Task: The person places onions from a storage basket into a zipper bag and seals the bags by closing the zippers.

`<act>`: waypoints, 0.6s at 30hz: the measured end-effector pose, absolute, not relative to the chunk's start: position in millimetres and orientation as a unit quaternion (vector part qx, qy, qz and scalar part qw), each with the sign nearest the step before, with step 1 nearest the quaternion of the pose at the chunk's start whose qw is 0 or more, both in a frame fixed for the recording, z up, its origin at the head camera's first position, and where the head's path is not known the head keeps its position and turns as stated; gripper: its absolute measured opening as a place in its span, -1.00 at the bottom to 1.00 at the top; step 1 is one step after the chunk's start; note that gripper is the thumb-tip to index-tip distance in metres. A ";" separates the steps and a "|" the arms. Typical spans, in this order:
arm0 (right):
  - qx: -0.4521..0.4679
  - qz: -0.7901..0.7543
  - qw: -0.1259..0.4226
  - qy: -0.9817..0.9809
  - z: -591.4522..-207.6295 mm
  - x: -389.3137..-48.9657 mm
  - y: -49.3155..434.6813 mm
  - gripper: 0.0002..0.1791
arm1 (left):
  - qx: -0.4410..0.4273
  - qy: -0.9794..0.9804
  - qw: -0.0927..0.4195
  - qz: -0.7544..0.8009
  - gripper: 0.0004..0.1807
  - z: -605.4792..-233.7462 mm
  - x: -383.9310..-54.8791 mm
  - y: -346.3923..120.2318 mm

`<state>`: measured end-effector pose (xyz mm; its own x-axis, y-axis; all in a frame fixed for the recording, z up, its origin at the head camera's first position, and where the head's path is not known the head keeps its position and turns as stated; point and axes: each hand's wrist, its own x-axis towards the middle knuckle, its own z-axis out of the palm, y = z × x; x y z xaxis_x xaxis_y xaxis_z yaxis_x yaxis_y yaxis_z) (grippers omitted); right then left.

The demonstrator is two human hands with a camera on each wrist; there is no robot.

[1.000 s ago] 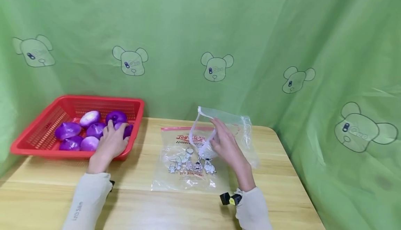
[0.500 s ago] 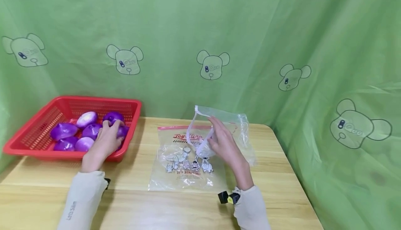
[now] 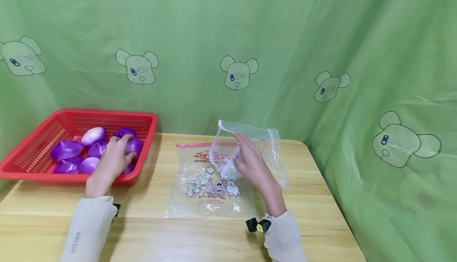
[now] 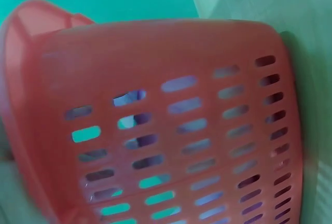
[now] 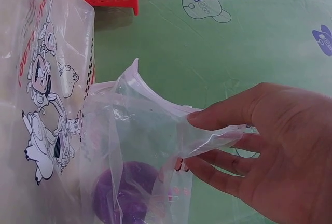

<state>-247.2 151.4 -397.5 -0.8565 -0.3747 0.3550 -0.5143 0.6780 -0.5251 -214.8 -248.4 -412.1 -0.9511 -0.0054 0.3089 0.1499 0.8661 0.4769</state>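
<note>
In the head view my left hand [image 3: 111,159] reaches over the near rim of a red plastic basket [image 3: 152,135]. Its fingers and thumb are curled round a shiny purple onion [image 3: 134,146] at the basket's right end. Several more purple onions [image 3: 66,150] lie beside it. My right hand [image 5: 280,151] pinches the mouth of a clear zip bag [image 5: 150,123] between thumb and fingers, keeping the mouth spread apart. Through the plastic a purple onion [image 5: 127,193] shows inside. The left wrist view has only the basket's slotted wall [image 4: 171,53]; the left hand is hidden there.
A second clear bag with printed cartoon figures [image 3: 192,208] lies flat on the wooden table [image 3: 178,238], partly under the held bag's mouth. A green curtain [image 3: 192,24] hangs behind and along the right side, close to the table's edge.
The head view has swung slightly, so everything sits further left. In the basket, my left hand's grip round the onion has tightened and the onion has shifted. My right hand keeps its hold.
</note>
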 end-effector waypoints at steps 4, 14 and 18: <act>0.240 0.318 0.106 -0.911 -396.1 -246.3 151.5 -0.08 | -0.036 -0.940 0.218 -0.260 -0.52 -407.3 -212.3 -249.0; 0.236 0.319 0.106 -0.912 -394.1 -246.2 152.9 -0.08 | -0.026 -0.964 0.118 -0.237 -0.37 -407.9 -215.7 -249.0; 0.238 0.319 0.104 -0.911 -394.2 -246.6 152.2 -0.08 | -0.035 -0.971 0.047 -0.231 -0.26 -413.9 -218.8 -252.1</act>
<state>-246.6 152.2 -394.2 -0.8649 -0.3680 0.3413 -0.5005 0.6832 -0.5317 -218.8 -252.1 -413.9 -0.9932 0.0470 0.1068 0.0900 0.8905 0.4460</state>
